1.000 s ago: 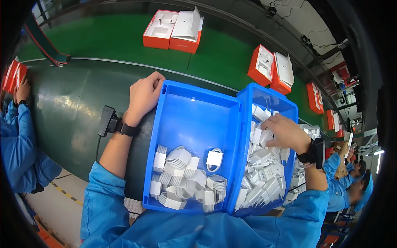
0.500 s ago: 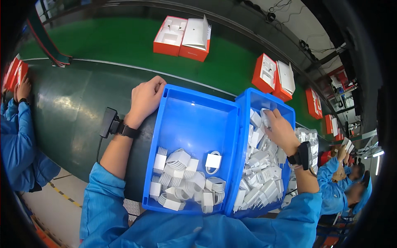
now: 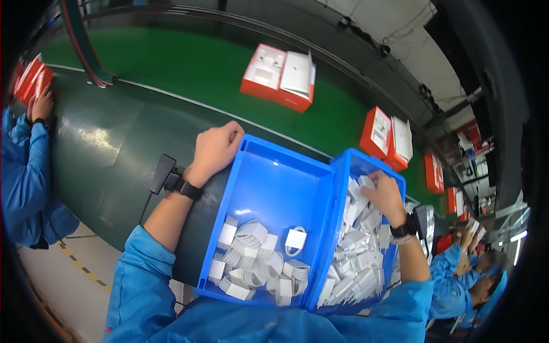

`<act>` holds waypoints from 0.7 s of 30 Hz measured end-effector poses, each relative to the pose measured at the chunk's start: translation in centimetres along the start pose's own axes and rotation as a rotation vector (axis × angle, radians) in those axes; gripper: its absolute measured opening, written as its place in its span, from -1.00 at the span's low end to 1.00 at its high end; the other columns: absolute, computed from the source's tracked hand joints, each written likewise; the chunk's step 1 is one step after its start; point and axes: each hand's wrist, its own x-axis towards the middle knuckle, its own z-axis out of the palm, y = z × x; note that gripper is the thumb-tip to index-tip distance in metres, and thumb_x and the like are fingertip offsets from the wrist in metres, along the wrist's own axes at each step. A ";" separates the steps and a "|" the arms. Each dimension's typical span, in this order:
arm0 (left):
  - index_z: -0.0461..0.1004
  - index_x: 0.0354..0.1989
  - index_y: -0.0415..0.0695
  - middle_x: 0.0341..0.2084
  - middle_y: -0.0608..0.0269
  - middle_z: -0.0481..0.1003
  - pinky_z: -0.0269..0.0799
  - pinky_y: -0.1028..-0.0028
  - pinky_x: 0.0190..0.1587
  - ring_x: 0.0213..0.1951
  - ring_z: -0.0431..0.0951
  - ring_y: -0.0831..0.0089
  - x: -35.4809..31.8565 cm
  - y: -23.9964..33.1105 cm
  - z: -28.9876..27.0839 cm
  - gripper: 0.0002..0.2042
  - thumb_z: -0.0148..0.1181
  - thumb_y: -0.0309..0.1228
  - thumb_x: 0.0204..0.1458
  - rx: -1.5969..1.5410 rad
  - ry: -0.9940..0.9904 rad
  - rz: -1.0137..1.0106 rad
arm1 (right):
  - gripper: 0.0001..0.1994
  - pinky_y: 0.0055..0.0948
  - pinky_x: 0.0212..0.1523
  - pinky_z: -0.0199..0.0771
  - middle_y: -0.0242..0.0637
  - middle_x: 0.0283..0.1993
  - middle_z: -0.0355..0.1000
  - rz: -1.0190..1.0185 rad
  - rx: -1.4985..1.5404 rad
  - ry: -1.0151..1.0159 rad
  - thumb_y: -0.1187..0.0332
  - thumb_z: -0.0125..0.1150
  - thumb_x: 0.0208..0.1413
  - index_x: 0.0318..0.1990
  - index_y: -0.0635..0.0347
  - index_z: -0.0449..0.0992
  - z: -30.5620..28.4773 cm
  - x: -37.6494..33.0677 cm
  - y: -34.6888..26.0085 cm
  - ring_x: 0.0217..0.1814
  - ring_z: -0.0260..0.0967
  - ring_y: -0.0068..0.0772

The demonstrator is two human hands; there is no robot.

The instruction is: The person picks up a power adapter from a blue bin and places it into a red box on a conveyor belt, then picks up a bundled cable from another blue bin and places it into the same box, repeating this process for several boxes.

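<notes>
The right hand (image 3: 384, 194) is reaching into the far end of the right-hand blue bin (image 3: 394, 177), its fingers curling down among the white chargers (image 3: 354, 251) heaped there. The grip is half clenched around the topmost pieces, but the back of the hand is hiding the fingertips, so whether one is already pinched cannot be told. The left hand (image 3: 216, 150) is resting as a loose fist on the far left corner of the left blue bin (image 3: 274, 188), holding nothing and steadying the bin where it sits at the near edge of the dark green tabletop (image 3: 108, 148).

To do this pick well, the right hand is best taking a single charger from the top of the heap, not digging under it, since the pieces are lying loosely across one another and a deep grab would probably drag several along. Lifting straight up over the bin wall should keep neighbours from spilling. The left hand pressing on the rim is helping, as the two bins are touching side by side and could slide together.

The left bin is holding white coiled cables (image 3: 257, 263) bunched at its near end, its far half bare. An open red box (image 3: 280, 74) is lying on the green belt (image 3: 171, 63) beyond the far edge of the tabletop.
</notes>
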 end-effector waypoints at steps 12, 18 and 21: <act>0.52 -0.39 -0.05 -0.57 0.13 0.56 0.44 0.17 -0.40 -0.47 0.57 0.08 -0.1 0.0 -1.8 -0.83 0.03 -0.29 0.10 -0.019 0.003 0.005 | -0.52 -0.55 -0.28 0.44 -0.35 -0.36 0.46 -0.506 0.391 0.120 0.46 0.21 -0.03 0.13 0.24 0.43 -17.4 8.3 -15.9 -0.35 0.45 -0.58; 0.52 -0.39 -0.06 -0.60 0.16 0.54 0.42 0.21 -0.42 -0.49 0.56 0.12 0.5 0.7 -1.3 -0.83 0.04 -0.28 0.10 -0.049 -0.027 0.010 | -0.53 -0.50 -0.18 0.48 -0.18 -0.27 0.52 -0.444 0.525 0.189 0.27 0.32 -0.03 0.05 0.28 0.48 -16.0 15.6 -20.1 -0.23 0.49 -0.47; 0.53 -0.39 -0.06 -0.62 0.20 0.53 0.41 0.26 -0.44 -0.52 0.56 0.17 0.6 -0.1 -1.0 -0.83 0.05 -0.29 0.10 -0.047 0.009 0.022 | -0.54 -0.43 -0.16 0.48 -0.20 -0.33 0.51 -0.416 0.249 0.120 0.29 0.34 -0.12 -0.01 0.26 0.51 -11.0 14.5 -17.4 -0.24 0.50 -0.39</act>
